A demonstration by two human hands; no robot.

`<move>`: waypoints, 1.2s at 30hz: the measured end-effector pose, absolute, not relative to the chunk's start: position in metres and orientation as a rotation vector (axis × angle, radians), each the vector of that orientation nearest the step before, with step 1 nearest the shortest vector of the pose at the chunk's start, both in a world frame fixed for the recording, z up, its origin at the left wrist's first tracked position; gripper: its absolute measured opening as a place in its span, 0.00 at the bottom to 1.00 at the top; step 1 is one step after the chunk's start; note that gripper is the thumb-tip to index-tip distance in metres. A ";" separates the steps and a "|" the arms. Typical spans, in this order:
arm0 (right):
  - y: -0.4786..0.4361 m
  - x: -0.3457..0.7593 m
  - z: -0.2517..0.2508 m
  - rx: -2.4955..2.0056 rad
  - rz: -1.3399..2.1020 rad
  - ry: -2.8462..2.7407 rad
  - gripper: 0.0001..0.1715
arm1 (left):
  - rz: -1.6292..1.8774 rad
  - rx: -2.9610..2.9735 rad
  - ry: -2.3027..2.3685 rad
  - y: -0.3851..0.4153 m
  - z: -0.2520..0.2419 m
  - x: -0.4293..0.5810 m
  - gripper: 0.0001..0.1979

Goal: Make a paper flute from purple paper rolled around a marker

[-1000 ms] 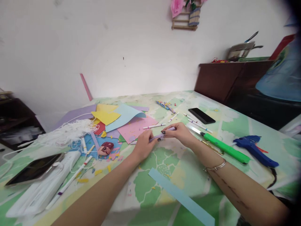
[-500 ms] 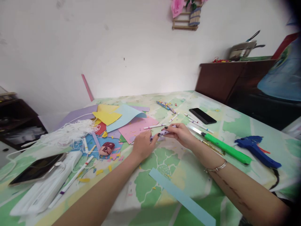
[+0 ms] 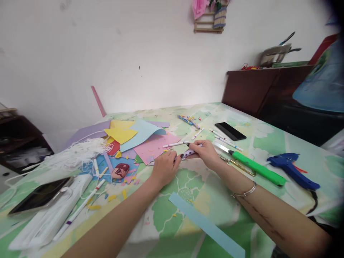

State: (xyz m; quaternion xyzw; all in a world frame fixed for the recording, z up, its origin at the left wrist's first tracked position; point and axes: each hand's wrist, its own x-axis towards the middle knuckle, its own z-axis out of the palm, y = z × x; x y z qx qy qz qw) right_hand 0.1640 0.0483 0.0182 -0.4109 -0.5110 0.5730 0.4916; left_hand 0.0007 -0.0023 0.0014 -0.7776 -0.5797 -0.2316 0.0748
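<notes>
A thin lilac paper roll point(image 3: 189, 152) with dark dots stretches between my two hands, low over the table. My left hand point(image 3: 166, 166) is closed around its left part, thumb along the near side. At the other end, my right hand point(image 3: 204, 152) pinches it between thumb and fingers. Just beyond the hands lies a white marker point(image 3: 176, 144) with a purple band. A pale blue paper strip point(image 3: 205, 224) rests nearer me, hanging over the table's front edge. To the right of my right hand is a green utility knife point(image 3: 258, 168) with its blade out, beside gold-coloured scissors point(image 3: 240, 167).
A blue glue gun point(image 3: 292, 170) and a black phone point(image 3: 230, 131) lie on the right. Coloured paper sheets point(image 3: 145, 132), tangled white string point(image 3: 80, 154), a pink case point(image 3: 120, 171), a tablet point(image 3: 40, 195) and a power strip point(image 3: 53, 211) crowd the left. Dotted paper sticks point(image 3: 188, 121) lie at the back.
The view has shifted slightly, so everything sits a little further left. The dotted roll has turned a little in my fingers, and both hands still hold it.
</notes>
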 end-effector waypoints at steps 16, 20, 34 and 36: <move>0.047 0.164 0.016 -0.965 1.151 -1.333 0.16 | -0.973 -3.064 -1.874 -0.004 0.016 -0.002 0.16; 0.044 0.164 0.019 -0.948 1.043 -1.432 0.16 | -1.123 -3.251 -1.815 -0.008 0.021 -0.004 0.12; 0.044 0.164 0.026 -0.652 1.513 -1.210 0.17 | -1.156 -2.597 -1.853 -0.010 0.009 0.011 0.10; 0.044 0.165 0.025 -0.640 1.543 -1.251 0.15 | -1.278 -2.648 -1.875 -0.011 0.009 0.011 0.10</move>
